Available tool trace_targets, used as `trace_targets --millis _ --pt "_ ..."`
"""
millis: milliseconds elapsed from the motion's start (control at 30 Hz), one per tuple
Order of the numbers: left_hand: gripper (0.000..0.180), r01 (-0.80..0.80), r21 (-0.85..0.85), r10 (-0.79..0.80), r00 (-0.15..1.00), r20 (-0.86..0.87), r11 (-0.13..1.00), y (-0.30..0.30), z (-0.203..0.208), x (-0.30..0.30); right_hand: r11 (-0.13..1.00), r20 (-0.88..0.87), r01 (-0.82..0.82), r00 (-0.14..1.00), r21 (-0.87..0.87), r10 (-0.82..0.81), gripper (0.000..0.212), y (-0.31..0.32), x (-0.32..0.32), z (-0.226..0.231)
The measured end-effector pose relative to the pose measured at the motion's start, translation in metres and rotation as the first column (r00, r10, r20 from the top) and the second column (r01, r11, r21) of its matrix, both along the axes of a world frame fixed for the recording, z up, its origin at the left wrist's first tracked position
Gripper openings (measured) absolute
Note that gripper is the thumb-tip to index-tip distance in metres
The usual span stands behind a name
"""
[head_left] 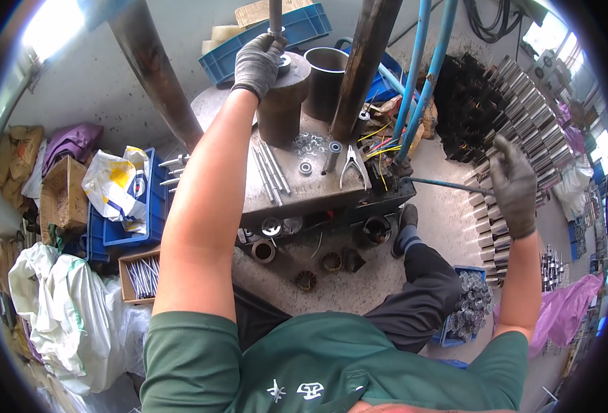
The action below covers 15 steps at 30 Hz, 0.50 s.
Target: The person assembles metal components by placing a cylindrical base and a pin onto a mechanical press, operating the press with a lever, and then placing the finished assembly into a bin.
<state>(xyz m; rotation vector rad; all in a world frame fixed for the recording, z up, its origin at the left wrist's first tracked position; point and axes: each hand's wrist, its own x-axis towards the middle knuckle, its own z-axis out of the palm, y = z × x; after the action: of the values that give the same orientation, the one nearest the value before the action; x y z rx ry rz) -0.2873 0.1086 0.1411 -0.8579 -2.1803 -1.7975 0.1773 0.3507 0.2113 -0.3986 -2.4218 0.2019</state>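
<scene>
With the left hand [258, 63] being closed in a grip around the press rod [275, 17] and the right hand [514, 186] being closed on the lever [442, 184], fingers are judged at risk of being pinched against the steel cylinder [281, 103].

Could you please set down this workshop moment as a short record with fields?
Left hand: gloved left hand closed around an upright metal rod that stands on a dark steel cylinder
Right hand: gloved right hand beside a stack of shiny metal tubes, its fingers curled at the end of a thin blue lever
Bench: steel plate with loose rods, washers and pliers
Floor left: blue crate, box of pins, white bags
Floor right: blue bin of small metal parts
</scene>
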Motion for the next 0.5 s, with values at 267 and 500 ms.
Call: trace_targets --millis 267,500 --pt "0.031 -0.031 -0.029 0.031 1.000 0.004 0.999 -0.005 0.005 0.014 0.965 0.607 -0.071 0.765 -0.252 0.215 0.024 -0.095 0.121 -0.077" --pt "0.029 -0.019 -0.031 0.019 1.000 -0.002 0.999 0.001 0.007 0.015 0.977 0.696 0.066 0.711 -0.201 0.096 0.016 -0.110 0.119 -0.068"
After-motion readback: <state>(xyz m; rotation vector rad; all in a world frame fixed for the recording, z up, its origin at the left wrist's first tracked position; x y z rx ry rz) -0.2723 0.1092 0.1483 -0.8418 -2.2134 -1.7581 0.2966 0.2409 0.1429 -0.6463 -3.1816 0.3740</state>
